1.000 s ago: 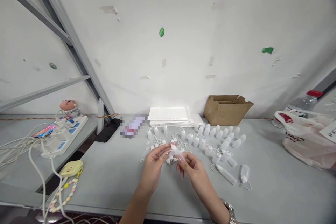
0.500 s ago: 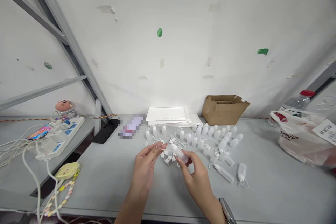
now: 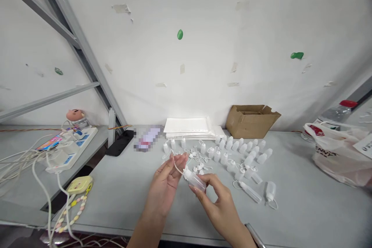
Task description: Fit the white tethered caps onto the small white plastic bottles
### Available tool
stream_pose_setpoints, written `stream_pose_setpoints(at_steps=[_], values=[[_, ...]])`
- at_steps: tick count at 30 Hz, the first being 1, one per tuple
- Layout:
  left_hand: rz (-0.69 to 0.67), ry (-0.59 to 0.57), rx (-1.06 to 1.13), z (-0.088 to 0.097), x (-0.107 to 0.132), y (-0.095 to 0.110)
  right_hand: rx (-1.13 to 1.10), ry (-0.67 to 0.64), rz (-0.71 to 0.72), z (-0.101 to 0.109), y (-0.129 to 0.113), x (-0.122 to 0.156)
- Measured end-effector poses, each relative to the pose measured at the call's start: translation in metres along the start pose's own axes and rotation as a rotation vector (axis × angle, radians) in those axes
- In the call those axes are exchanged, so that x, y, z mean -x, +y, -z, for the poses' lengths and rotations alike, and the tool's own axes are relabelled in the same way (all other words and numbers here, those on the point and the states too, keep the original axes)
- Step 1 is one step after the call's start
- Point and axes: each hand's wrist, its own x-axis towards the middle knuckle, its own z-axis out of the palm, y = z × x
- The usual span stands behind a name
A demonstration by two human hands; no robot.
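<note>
My right hand (image 3: 216, 199) grips a small translucent squeeze bottle (image 3: 195, 179) by its body, tilted with the nozzle toward the upper left. My left hand (image 3: 168, 182) pinches the bottle's thin tethered cap strap (image 3: 177, 167) between thumb and fingertips, just left of the nozzle. Both hands hover over the grey table (image 3: 122, 197). Behind them lie several loose white caps (image 3: 197, 167) and several more small bottles (image 3: 244, 151), some upright in rows, some lying down.
A cardboard box (image 3: 251, 121) and a stack of white bags (image 3: 188, 128) sit by the wall. A plastic shopping bag (image 3: 340, 153) and water bottle (image 3: 334, 114) lie at the right. Power strips with cables (image 3: 66, 149) and a yellow case (image 3: 79, 185) occupy the left.
Both hands came slightly nearer to me and lower. The bottle now points more to the upper left, and my left fingers pull its cap strap away from the nozzle.
</note>
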Motion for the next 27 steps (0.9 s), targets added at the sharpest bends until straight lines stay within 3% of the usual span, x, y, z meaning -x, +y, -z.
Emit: stream_pose_setpoints(at_steps=[4,11,19,27], values=[[0.210,0.028,0.173,-0.0028,0.0027,-0.0038,0.050,0.031,0.115,0.0012,-0.0013,0.0022],[0.262,0.056,0.223,-0.0074,0.0067,-0.0036,0.103,0.038,0.198,0.0039,-0.0038,0.0009],[0.197,-0.008,0.116,-0.0038,0.0037,-0.0069,0.147,0.035,0.203,0.0039,-0.0022,0.0012],[0.052,-0.176,-0.248,0.0016,0.0016,-0.0004,0.203,0.003,0.224,0.0082,-0.0015,0.0020]])
